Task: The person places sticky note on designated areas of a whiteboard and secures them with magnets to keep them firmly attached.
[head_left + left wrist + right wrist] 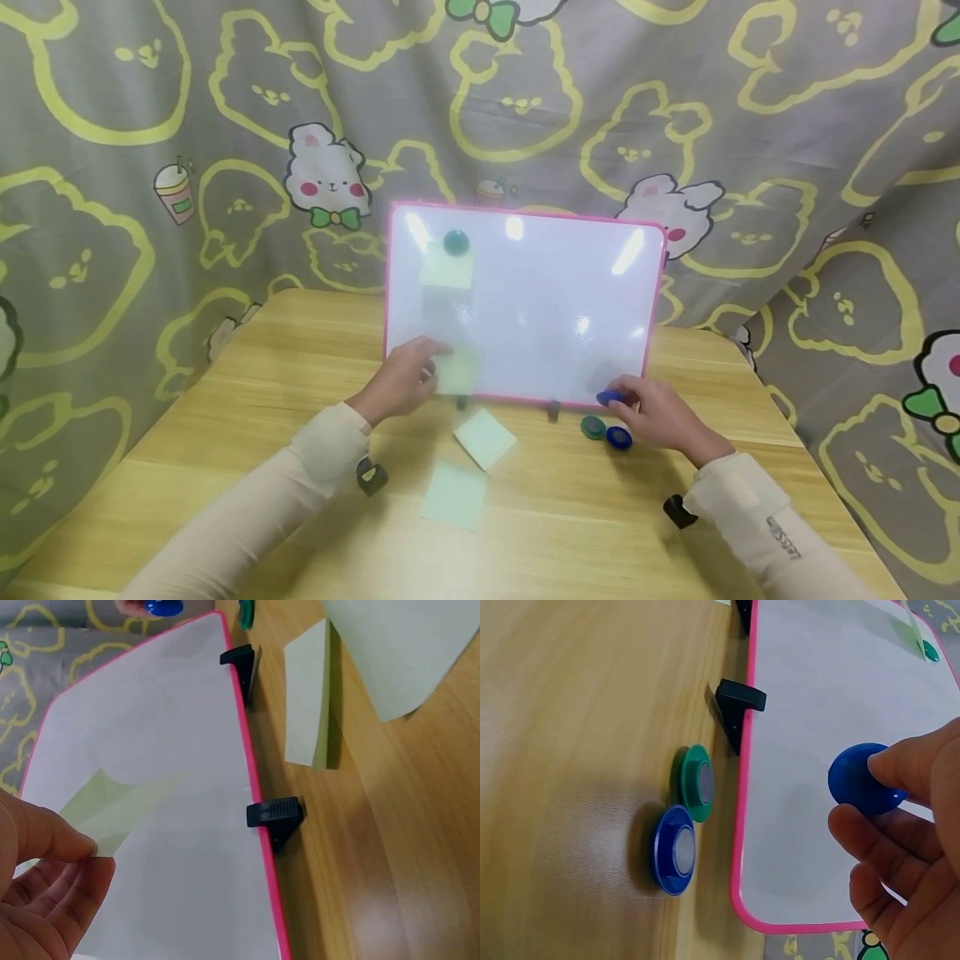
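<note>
My left hand (405,377) pinches a pale green sticky note (124,806) between thumb and finger, in front of the lower left of a pink-framed whiteboard (540,308). In the right wrist view, my right hand (911,832) grips a round blue magnet (859,780) by its edge, near the board's lower right corner. On the table beside that hand lie a green magnet (697,784) and a second blue magnet (673,851), their grey discs showing. A green magnet (456,242) sits over another sticky note (447,268) at the board's upper left.
Two loose sticky notes, one nearer the board (485,439) and one nearer me (454,496), lie on the wooden table (577,517). Black clips (276,814) (740,697) support the board's lower edge. A patterned curtain (247,100) hangs behind and beside the table.
</note>
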{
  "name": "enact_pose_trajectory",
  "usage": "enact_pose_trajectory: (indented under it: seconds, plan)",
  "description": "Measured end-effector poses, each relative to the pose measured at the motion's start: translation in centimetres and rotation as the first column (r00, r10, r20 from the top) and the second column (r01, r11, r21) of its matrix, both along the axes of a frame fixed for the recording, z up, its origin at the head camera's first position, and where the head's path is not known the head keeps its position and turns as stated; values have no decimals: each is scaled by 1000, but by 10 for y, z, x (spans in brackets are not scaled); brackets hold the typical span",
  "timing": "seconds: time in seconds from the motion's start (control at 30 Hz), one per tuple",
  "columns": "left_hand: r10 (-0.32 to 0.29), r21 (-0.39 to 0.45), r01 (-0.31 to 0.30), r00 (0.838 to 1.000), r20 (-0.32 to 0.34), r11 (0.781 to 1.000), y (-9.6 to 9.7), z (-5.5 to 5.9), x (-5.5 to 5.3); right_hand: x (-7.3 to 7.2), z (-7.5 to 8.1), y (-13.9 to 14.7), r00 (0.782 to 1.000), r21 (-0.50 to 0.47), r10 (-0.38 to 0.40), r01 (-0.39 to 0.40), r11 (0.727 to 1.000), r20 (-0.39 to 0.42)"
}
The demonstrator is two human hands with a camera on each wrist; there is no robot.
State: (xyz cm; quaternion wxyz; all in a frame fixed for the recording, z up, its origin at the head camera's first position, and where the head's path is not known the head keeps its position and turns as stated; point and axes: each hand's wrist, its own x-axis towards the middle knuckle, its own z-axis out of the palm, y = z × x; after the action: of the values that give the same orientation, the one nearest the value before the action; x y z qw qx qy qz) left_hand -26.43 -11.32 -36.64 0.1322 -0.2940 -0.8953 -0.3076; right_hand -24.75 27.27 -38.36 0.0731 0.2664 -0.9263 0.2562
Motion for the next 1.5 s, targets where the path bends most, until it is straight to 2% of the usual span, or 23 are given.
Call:
enact_pose_trajectory:
  seconds: [0.33, 0.87, 1.1, 1.5]
  plan:
    - [-2, 4, 2, 999, 37, 1000, 7, 8, -2, -6, 4, 0, 1000, -1, 1, -1, 1000, -18]
    - [-27, 28, 26, 999, 17, 999, 18, 17, -10, -16, 13, -2, 1000, 5, -24, 24, 1000, -10]
    - [-24, -9, 24, 1000, -17, 1000, 23, 22, -13, -20, 17, -4, 999, -2, -14, 14, 1000, -32]
    - [-23, -27, 24, 1000, 11, 999, 33, 33, -18, -22, 27, -11, 998, -5, 0, 0, 1000, -55]
